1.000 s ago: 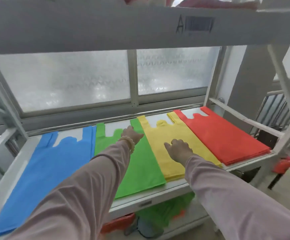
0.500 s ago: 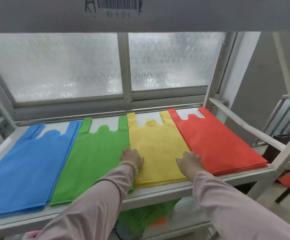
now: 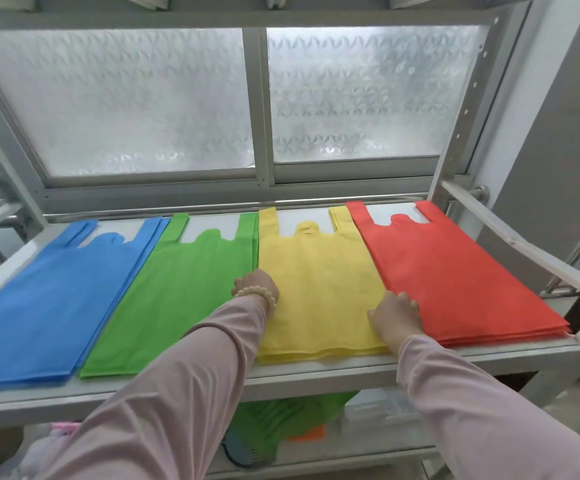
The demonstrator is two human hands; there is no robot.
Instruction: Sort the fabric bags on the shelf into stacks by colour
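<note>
Four flat stacks of fabric bags lie side by side on the shelf (image 3: 316, 370): blue (image 3: 46, 306), green (image 3: 181, 289), yellow (image 3: 319, 289) and red (image 3: 455, 278). My left hand (image 3: 259, 289), with a bead bracelet at the wrist, rests on the yellow stack's left edge where it meets the green one. My right hand (image 3: 394, 315) rests on the yellow stack's right edge, with its knuckles against the side of the red stack. The fingertips of both hands are hidden. Neither hand lifts a bag.
A frosted window (image 3: 247, 98) closes off the back of the shelf. A slanted metal brace (image 3: 524, 247) runs along the right side by the red stack. On the lower shelf lie more green bags (image 3: 281, 420) and a bit of orange fabric (image 3: 307, 434).
Both hands slid back along the yellow stack towards me and apart to its left and right edges. My view dropped and moved closer to the shelf.
</note>
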